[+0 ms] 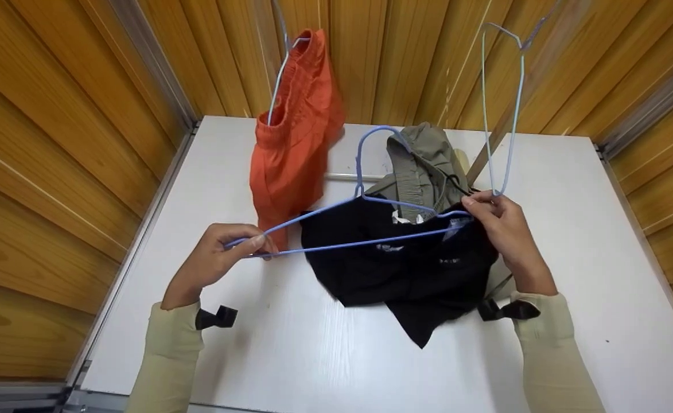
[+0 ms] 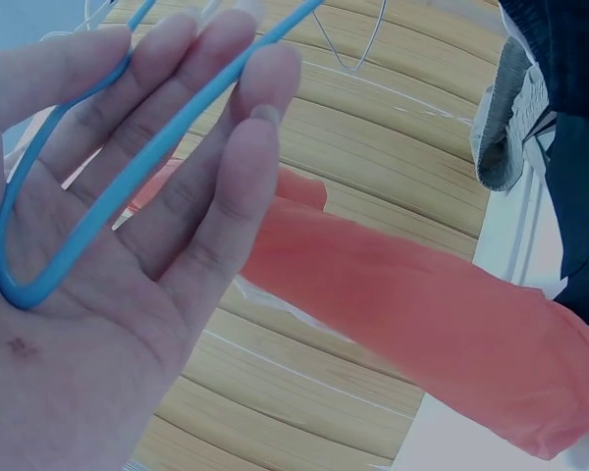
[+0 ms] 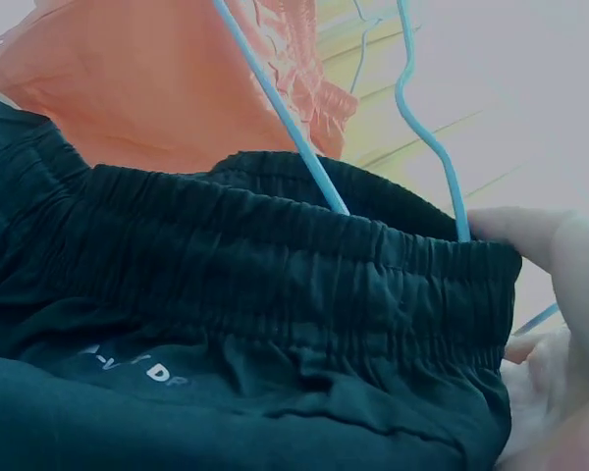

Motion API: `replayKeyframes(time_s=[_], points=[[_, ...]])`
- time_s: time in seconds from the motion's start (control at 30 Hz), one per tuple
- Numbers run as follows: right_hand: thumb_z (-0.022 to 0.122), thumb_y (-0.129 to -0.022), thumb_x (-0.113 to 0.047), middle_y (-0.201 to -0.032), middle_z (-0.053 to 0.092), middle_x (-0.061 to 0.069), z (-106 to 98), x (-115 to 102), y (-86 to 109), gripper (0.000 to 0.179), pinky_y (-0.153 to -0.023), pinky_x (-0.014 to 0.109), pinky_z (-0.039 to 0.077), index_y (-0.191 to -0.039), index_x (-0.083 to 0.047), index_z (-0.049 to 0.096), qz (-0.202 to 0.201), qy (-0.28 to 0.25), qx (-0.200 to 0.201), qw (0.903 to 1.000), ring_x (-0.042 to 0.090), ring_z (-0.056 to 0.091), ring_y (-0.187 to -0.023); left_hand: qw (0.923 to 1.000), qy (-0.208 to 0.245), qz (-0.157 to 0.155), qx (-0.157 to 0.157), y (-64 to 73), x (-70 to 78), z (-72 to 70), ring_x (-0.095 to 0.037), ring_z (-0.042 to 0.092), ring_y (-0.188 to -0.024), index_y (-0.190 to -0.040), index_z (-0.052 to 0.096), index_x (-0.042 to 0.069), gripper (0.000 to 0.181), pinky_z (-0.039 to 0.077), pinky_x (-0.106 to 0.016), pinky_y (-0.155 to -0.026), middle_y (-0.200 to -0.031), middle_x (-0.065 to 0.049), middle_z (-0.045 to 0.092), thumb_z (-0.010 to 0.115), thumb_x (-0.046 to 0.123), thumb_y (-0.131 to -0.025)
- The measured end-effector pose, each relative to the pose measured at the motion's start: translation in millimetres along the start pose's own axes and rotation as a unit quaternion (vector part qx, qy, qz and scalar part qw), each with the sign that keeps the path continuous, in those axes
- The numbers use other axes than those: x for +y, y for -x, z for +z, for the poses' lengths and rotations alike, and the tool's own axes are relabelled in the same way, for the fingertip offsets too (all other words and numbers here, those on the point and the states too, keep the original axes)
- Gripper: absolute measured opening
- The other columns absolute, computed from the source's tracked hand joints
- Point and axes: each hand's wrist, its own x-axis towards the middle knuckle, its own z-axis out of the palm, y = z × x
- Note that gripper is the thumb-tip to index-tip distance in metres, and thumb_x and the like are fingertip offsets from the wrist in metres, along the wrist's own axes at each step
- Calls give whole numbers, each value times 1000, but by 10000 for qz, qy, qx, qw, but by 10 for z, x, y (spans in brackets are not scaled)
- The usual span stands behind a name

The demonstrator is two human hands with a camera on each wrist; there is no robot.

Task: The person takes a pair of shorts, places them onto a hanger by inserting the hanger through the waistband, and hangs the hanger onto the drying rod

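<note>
My left hand [image 1: 224, 252] grips one end of a blue clothes hanger [image 1: 336, 246], and in the left wrist view its bend lies across the palm. The hanger's other end sits inside the elastic waistband of black shorts [image 1: 393, 275]. At that corner my right hand [image 1: 502, 229] pinches the waistband [image 3: 412, 285] between thumb and fingers. From the left part of the hanger, the rest of the waistband hangs loose. Small white lettering [image 3: 157, 373] shows on the shorts' front. The hanger's hook [image 1: 373, 129] points away from me.
Orange shorts [image 1: 296, 143] hang on another hanger at the back left. Grey-green clothing [image 1: 428, 160] lies behind the black shorts on the white table [image 1: 290, 355]. A bare hanger [image 1: 520, 86] hangs at the back right. Wood-patterned walls [image 1: 359, 69] enclose the table.
</note>
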Motion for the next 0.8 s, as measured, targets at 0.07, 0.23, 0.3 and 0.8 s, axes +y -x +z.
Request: replayKeyframes(time_s=[0.07,0.23,0.3,0.8], points=[[59,-96,-33,-85,67,-21,11,-20,20,25,-79,15,43,-107,-10,59,-3,31,-114,9999,-1,60,-85,10000,16,7,-38,-6,-5,8,-25,68,-79,-95,70,-3,20,57,-33,-83,-87,-21,69,49,-2,-97],[58,-97,-28,-78,67,-19,51,-58,57,23,-69,18,45,-103,-7,61,-145,196,-454,9987,1,58,-71,9999,-14,92,-115,-41,-37,44,-24,68,-78,-94,70,-3,20,58,-33,-80,-86,-20,69,51,-2,-96],[58,-97,-27,-69,62,-17,72,-55,56,23,-61,19,44,-101,-5,62,-172,349,-526,9979,2,53,-62,9998,-40,140,-132,-58,-55,64,-24,67,-78,-93,71,-2,20,58,-33,-79,-86,-19,70,51,-2,-96],[63,-94,-21,-53,32,-11,198,-136,107,28,-55,23,32,-72,-4,61,-982,1400,-399,9845,3,33,-51,9995,-170,71,-251,-170,-118,178,-22,67,-79,-93,71,1,18,58,-31,-80,-85,-18,69,53,1,-96]])
